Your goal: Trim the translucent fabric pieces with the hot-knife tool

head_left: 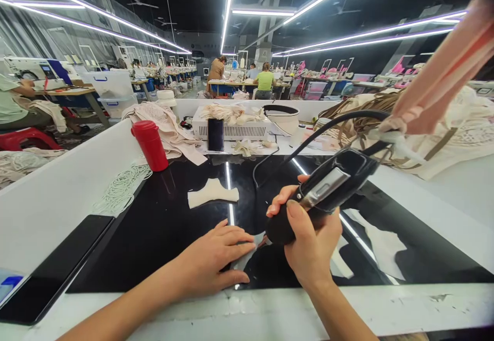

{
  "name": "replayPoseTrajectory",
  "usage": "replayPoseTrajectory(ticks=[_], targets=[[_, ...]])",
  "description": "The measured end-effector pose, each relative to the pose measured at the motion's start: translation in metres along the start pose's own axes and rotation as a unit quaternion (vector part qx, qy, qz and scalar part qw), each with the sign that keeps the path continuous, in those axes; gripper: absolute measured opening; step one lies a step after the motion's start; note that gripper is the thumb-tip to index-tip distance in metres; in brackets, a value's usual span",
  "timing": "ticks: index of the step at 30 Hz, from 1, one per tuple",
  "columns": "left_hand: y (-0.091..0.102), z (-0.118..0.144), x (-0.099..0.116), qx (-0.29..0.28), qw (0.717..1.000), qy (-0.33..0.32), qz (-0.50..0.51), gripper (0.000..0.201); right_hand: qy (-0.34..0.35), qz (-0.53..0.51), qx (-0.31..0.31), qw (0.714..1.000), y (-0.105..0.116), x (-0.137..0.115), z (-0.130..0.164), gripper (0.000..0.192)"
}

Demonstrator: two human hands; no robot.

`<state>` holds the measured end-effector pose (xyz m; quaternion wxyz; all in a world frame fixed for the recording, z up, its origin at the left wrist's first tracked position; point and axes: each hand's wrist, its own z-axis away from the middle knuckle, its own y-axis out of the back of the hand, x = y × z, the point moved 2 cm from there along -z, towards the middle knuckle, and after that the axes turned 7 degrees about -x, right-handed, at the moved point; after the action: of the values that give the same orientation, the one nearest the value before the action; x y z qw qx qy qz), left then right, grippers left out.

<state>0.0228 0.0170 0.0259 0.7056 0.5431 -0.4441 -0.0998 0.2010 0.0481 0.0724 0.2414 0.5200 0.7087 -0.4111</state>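
Glossy black worktop (pixel 162 217) as landmark. At its near edge the left hand (pixel 216 258) lies flat, fingers spread, pinning a small grey fabric piece (pixel 247 253). Just right of it, the right hand (pixel 309 243) is closed around a black corded handheld tool (pixel 328 186), long axis rising rightward, rounded tip touching the fabric. A white slatted tray (pixel 231 130) at the far edge holds cream fabric scraps (pixel 227 112).

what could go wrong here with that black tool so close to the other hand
The left hand pins a small fabric piece right beside the tip of the black corded tool held by the right hand, so fingers might get nicked. The tool's cable loops across the table and might snag the fabric heap.
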Motion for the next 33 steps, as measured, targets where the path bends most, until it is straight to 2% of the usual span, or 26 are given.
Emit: replayPoseTrajectory(ticks=[9, 21, 27, 33], targets=[[0.002, -0.001, 0.001, -0.025, 0.999, 0.019, -0.029, 0.059, -0.001, 0.006, -0.008, 1.0, 0.005, 0.006, -0.001, 0.037], [0.002, 0.001, 0.004, -0.031, 0.998, 0.027, -0.037, 0.056, 0.007, 0.012, -0.014, 1.0, 0.007, 0.008, -0.003, 0.034], [0.003, 0.001, 0.004, -0.019, 0.999, 0.019, -0.033, 0.053, 0.031, 0.024, 0.025, 0.999, 0.017, 0.005, -0.011, 0.034], [0.003, 0.002, 0.004, -0.006, 1.0, 0.013, -0.024, 0.052, 0.021, 0.032, 0.031, 0.999, 0.019, 0.007, -0.012, 0.035]])
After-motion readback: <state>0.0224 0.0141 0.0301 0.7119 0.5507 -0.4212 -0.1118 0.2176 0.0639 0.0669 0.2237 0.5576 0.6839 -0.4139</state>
